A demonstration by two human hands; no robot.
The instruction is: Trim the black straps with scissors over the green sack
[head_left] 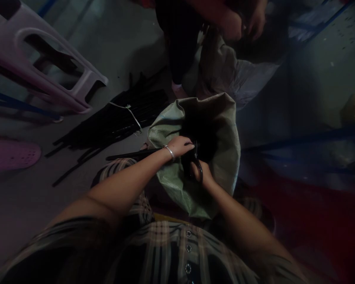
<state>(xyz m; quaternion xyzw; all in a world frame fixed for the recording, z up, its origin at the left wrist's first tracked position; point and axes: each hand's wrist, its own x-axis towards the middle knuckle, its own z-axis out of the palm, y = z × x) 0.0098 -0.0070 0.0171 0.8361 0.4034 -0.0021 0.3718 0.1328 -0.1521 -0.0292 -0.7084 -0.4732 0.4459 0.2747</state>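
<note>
A green woven sack [229, 157] stands with its mouth spread between my knees, and its inside is mostly dark. Over the opening, my left hand [180, 146] is closed around a long black strip [133, 154] that trails out to the left over my knee. My right hand [207, 174] grips black-handled scissors [200, 170] just below, with the blades pointing up beside my left fingertips. Darkness hides the strip's end at the blades, and whether they touch it I cannot tell.
Left of the sack, a bundle of black strips [115, 118] lies on the floor with a pale tie [133, 115]. Beyond it are a plastic stool [91, 77] and a pink clog [14, 154]. Another person's hands [232, 25] work above a second sack [219, 63].
</note>
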